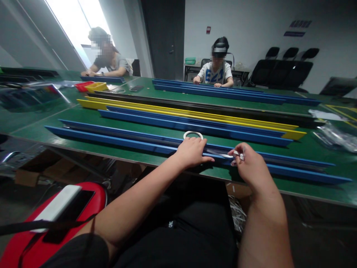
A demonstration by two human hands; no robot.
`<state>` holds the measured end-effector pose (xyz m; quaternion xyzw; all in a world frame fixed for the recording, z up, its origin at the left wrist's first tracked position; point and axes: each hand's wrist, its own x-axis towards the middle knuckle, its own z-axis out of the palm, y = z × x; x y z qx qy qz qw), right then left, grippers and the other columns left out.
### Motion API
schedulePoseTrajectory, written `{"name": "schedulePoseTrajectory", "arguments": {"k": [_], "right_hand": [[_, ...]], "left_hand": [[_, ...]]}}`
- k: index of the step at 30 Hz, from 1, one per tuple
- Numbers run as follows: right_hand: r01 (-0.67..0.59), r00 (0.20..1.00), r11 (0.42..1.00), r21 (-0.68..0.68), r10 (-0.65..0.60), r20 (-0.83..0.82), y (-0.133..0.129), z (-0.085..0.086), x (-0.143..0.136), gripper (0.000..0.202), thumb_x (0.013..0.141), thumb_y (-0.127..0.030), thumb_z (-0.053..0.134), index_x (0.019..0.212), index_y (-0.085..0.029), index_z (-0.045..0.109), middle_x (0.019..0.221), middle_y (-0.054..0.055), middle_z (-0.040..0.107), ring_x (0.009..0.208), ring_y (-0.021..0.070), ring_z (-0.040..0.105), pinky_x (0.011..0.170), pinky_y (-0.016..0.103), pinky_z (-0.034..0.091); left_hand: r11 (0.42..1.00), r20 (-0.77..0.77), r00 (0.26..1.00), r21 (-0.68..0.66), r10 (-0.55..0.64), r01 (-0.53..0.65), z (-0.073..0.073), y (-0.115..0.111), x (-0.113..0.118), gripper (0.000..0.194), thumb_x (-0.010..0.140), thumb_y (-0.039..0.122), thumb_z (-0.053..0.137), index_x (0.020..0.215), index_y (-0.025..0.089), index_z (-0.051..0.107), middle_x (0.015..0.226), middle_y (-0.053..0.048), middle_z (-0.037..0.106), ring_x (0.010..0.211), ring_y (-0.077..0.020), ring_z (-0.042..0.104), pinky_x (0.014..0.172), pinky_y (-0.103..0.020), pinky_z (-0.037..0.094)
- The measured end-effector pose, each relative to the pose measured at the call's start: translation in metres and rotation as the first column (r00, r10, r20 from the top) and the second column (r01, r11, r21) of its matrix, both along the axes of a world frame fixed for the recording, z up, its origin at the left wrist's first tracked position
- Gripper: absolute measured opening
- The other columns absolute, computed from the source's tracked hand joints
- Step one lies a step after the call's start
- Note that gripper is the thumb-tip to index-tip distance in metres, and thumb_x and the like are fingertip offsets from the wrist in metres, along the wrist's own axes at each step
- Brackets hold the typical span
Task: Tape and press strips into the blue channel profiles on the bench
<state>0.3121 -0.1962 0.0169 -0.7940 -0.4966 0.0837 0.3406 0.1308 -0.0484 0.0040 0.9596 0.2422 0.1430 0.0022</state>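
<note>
A long blue channel profile [111, 139] lies across the table in front of me, with a dark strip along its inside. My left hand [192, 152] presses on its middle, palm down, fingers stretched out and thumb pointing right. Just behind those fingers a white ring [193, 134], like a tape roll, shows in part. Pinched in my right hand [248, 160] is a crumpled white strip [237, 155]. One narrow end of the strip runs left into the channel, toward my left hand.
Behind lie another blue profile [195, 126], a yellow profile [251, 123] and black profiles [223, 108]. Clear plastic wrapping [337, 136] is at the right. Two people sit across the table. A red stool [95, 190] holding a white box [60, 204] stands at lower left.
</note>
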Motion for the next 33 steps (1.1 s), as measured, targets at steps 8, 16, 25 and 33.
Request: {"name": "schedulePoseTrajectory", "arguments": {"k": [8,16,25,33], "right_hand": [[-0.053,0.993,0.998,-0.042,0.057,0.105,0.003,0.002,-0.005,0.024,0.094,-0.034,0.042,0.113,-0.024,0.053,0.083,0.004,0.068,0.068,0.0174,0.060,0.061,0.027,0.040],[-0.252,0.963,0.936,-0.248,0.267,0.031,0.001,0.010,-0.014,0.032,0.084,-0.054,0.060,0.096,-0.026,0.068,0.079,0.002,0.070,0.069,0.0178,0.060,0.061,0.028,0.040],[-0.228,0.948,0.950,-0.213,0.266,0.173,-0.005,0.004,-0.005,0.027,0.087,-0.034,0.053,0.107,-0.030,0.070,0.089,0.003,0.073,0.079,0.0210,0.064,0.066,0.030,0.041],[-0.065,0.966,0.998,-0.005,0.064,0.251,-0.002,0.010,-0.006,0.033,0.092,-0.053,0.049,0.078,-0.023,0.054,0.070,0.002,0.060,0.061,0.0154,0.048,0.058,0.028,0.032]], "left_hand": [[0.999,0.014,0.999,0.021,-0.032,0.031,-0.001,0.007,-0.015,0.075,0.078,0.077,0.054,0.124,0.018,0.057,0.108,-0.013,0.068,0.106,-0.0297,0.062,0.091,-0.040,0.044],[0.998,0.019,0.998,0.019,0.054,-0.054,0.004,0.021,-0.065,0.072,0.074,0.075,0.061,0.125,0.024,0.059,0.119,-0.008,0.068,0.111,-0.0270,0.062,0.095,-0.037,0.045],[0.991,-0.007,0.991,-0.013,0.131,-0.131,0.008,0.046,-0.111,0.071,0.075,0.070,0.064,0.130,0.025,0.059,0.128,-0.006,0.066,0.117,-0.0260,0.060,0.100,-0.035,0.044],[0.992,-0.049,0.991,-0.015,0.121,-0.122,0.012,0.044,-0.109,0.069,0.077,0.068,0.062,0.130,0.024,0.056,0.125,-0.007,0.065,0.115,-0.0261,0.060,0.098,-0.034,0.042]]}}
